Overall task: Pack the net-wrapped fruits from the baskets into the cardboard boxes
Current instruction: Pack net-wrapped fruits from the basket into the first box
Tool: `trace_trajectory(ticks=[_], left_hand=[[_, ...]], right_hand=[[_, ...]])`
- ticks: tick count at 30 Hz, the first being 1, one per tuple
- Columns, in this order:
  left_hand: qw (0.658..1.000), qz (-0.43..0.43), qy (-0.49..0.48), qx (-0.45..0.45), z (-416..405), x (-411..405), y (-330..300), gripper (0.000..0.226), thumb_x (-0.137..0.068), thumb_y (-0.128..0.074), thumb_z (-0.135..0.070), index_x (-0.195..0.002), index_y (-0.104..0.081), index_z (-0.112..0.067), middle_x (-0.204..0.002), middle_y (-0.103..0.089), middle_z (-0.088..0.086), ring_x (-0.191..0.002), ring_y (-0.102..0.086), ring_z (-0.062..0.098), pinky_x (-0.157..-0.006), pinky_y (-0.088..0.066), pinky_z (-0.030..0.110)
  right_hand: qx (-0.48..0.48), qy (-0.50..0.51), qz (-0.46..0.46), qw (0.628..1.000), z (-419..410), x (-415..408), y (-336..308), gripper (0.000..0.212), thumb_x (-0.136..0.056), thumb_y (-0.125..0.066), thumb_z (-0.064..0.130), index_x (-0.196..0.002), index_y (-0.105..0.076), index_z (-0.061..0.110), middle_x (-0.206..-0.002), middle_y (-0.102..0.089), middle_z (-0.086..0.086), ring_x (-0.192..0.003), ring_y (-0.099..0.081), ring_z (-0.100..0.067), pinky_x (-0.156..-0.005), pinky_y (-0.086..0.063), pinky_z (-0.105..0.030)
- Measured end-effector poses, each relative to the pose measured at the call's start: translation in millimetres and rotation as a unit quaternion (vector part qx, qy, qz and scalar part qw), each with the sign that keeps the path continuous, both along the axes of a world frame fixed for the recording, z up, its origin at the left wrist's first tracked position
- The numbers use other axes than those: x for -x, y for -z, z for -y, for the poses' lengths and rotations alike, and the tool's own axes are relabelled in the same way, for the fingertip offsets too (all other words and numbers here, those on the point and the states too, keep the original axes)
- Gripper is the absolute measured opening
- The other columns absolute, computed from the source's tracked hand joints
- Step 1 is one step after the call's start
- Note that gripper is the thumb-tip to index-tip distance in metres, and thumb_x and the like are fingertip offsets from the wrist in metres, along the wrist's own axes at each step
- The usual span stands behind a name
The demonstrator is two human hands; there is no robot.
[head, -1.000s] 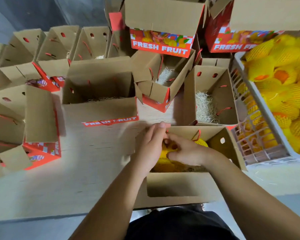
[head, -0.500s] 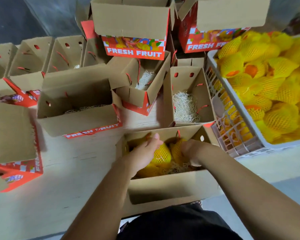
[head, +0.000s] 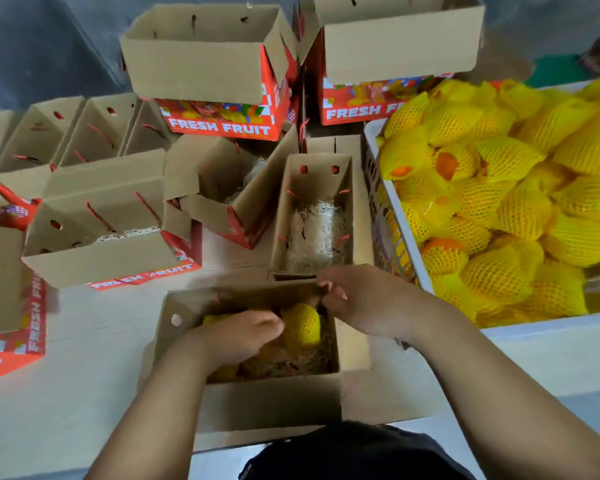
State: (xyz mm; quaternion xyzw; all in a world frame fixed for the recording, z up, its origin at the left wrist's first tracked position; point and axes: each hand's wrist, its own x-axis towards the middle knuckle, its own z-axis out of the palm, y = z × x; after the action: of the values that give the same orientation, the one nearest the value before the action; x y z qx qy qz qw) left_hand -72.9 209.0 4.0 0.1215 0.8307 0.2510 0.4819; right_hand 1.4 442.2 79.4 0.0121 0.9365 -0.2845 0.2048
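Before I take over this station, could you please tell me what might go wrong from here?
The near box overhangs the table edge toward the person; pressing down with the left hand on the fruit inside could tip it. The right hand grips the far flap, which may crease or tear if pulled. The basket is heaped, so fruit might roll out.

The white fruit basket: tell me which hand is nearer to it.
Right. The right hand is at the far right corner of the near cardboard box, just beside the white basket. The left hand is down inside that box, farther left.
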Motion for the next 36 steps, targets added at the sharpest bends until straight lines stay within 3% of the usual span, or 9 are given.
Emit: trace_trajectory(ticks=[4, 8, 12, 17, 20, 25, 31, 33, 36], left_hand=[[0.982, -0.152, 0.014, -0.113, -60, -9, -13, 0.030, -0.093, -0.038, -0.070, -0.106, -0.063, -0.059, -0.107, -0.065, -0.036, -0.104, -0.059, -0.013, -0.090, -0.049, 0.021], [0.931, -0.147, -0.105, -0.318, -157, -31, -23, 0.019, -0.096, -0.053, -0.046, -0.106, -0.068, -0.051, -0.093, -0.073, -0.012, -0.083, -0.066, 0.006, -0.076, -0.052, 0.030], [0.896, -0.233, -0.106, -0.362, -237, -51, -21, 0.020, -0.099, -0.051, -0.040, -0.107, -0.065, -0.052, -0.089, -0.073, -0.004, -0.083, -0.070, 0.017, -0.071, -0.056, 0.036], [0.894, -0.237, -0.153, -0.348, -283, -62, -4, 0.018, -0.101, -0.055, -0.026, -0.111, -0.065, -0.038, -0.098, -0.074, -0.015, -0.097, -0.069, 0.001, -0.087, -0.054, 0.024], [0.868, -0.221, -0.243, -0.374, -288, -62, 0, 0.019, -0.096, -0.055, -0.026, -0.107, -0.067, -0.035, -0.098, -0.076, -0.013, -0.099, -0.071, 0.004, -0.087, -0.054, 0.023], [0.838, -0.167, -0.338, -0.395, -287, -54, 3, 0.027, -0.089, -0.060, -0.033, -0.114, -0.067, -0.034, -0.115, -0.072, -0.005, -0.110, -0.068, 0.013, -0.104, -0.055, 0.042], [0.906, -0.078, -0.214, -0.358, -282, -42, -2, 0.037, -0.081, -0.057, -0.069, -0.117, -0.064, -0.063, -0.132, -0.065, -0.025, -0.127, -0.058, -0.002, -0.116, -0.044, 0.039], [0.945, -0.108, -0.088, -0.294, -279, -39, -6, 0.042, -0.088, -0.052, -0.060, -0.130, -0.054, -0.066, -0.135, -0.061, -0.031, -0.127, -0.055, -0.008, -0.116, -0.043, 0.038], [0.963, -0.148, 0.087, -0.210, -277, -37, -6, 0.074, -0.093, -0.054, -0.040, -0.158, -0.020, -0.051, -0.154, -0.051, -0.009, -0.137, -0.053, 0.012, -0.115, -0.045, 0.039]], right_hand=[[0.024, 0.048, -0.079, 0.995, -46, -2, -5, 0.026, -0.100, -0.051, 0.020, -0.123, -0.064, 0.018, -0.117, -0.070, -0.009, -0.107, -0.063, -0.030, -0.086, -0.048, -0.036], [-0.011, 0.118, -0.163, 0.980, -111, -15, 8, 0.023, -0.093, -0.055, 0.009, -0.112, -0.066, 0.016, -0.115, -0.065, -0.011, -0.110, -0.059, -0.033, -0.091, -0.048, -0.042], [-0.159, 0.109, -0.069, 0.979, -164, -24, 40, 0.045, -0.092, -0.062, 0.021, -0.134, -0.048, 0.019, -0.135, -0.050, -0.009, -0.127, -0.048, -0.037, -0.098, -0.047, -0.045], [-0.256, 0.052, 0.011, 0.965, -173, -17, 71, 0.071, -0.098, -0.055, 0.044, -0.158, -0.022, 0.026, -0.159, -0.022, -0.011, -0.146, -0.023, -0.040, -0.116, -0.032, -0.049], [-0.208, 0.087, -0.033, 0.974, -179, -22, 76, 0.074, -0.092, -0.065, 0.042, -0.153, -0.027, 0.026, -0.150, -0.030, -0.014, -0.139, -0.035, -0.042, -0.113, -0.037, -0.051], [-0.052, 0.177, -0.140, 0.973, -193, -38, 70, 0.069, -0.073, -0.082, 0.040, -0.132, -0.047, 0.026, -0.130, -0.053, -0.006, -0.123, -0.050, -0.034, -0.101, -0.045, -0.044], [0.085, 0.211, -0.234, 0.945, -214, -52, 65, 0.072, -0.067, -0.093, 0.027, -0.130, -0.058, 0.030, -0.125, -0.050, 0.000, -0.118, -0.052, -0.028, -0.101, -0.045, -0.042], [0.090, 0.208, -0.244, 0.943, -221, -54, 66, 0.072, -0.066, -0.094, 0.023, -0.129, -0.060, 0.027, -0.123, -0.050, 0.001, -0.118, -0.052, -0.028, -0.103, -0.043, -0.044], [0.079, 0.198, -0.257, 0.943, -226, -58, 67, 0.073, -0.065, -0.095, 0.023, -0.129, -0.061, 0.026, -0.121, -0.048, 0.003, -0.116, -0.050, -0.027, -0.101, -0.043, -0.043]])
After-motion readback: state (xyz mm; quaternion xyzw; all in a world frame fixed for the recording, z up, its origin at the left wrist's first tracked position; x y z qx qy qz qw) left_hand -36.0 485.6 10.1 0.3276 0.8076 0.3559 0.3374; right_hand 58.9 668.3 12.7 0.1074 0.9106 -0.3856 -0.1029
